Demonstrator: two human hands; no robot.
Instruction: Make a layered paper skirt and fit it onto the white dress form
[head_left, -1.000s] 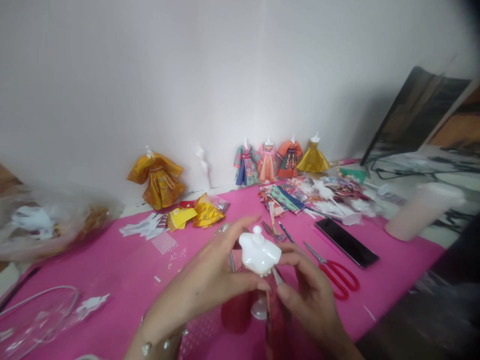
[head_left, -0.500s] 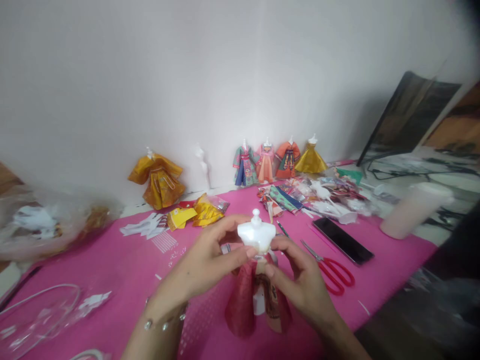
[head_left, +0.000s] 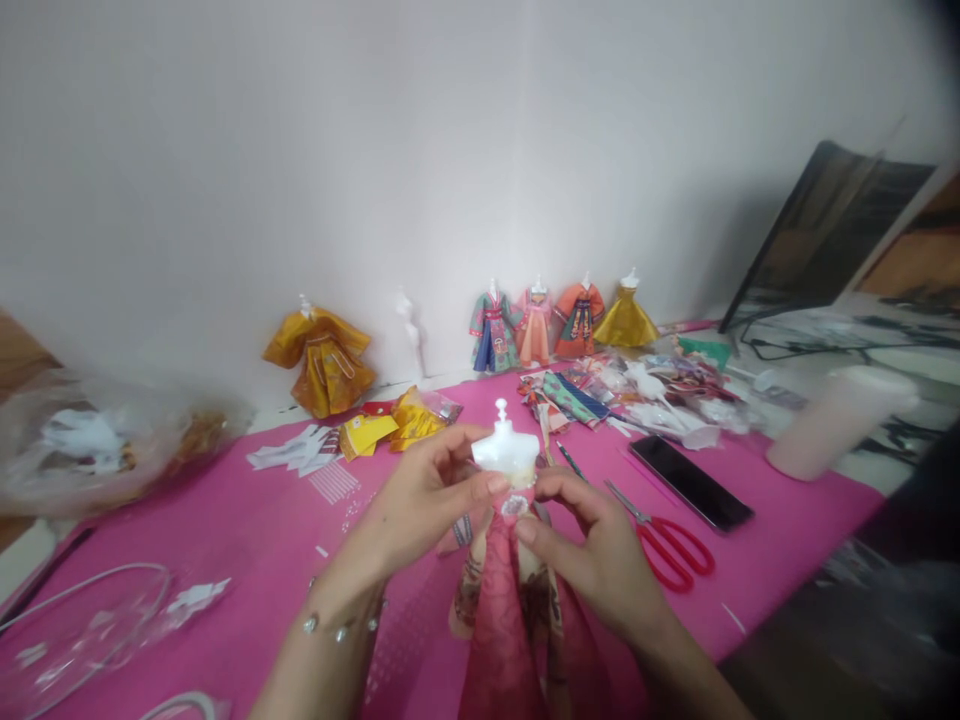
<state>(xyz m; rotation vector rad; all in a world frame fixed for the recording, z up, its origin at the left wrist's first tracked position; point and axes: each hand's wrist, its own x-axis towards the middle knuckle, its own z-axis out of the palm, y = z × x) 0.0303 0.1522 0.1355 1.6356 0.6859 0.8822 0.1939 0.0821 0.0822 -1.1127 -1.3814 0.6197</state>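
Gripping a red-dressed mannequin (head_left: 506, 452) between left hand (head_left: 426, 503) and right hand (head_left: 596, 550).

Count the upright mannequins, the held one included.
7: one held mannequin between left hand and right hand; along the wall, left to right, gold-robed, bare white, green-and-blue, pink, orange and gold-skirted ones. The pile may hide more.

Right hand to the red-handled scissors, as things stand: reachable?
Likely yes: the scissors lie uncovered just beside the right hand, though it's occupied at the red dress.
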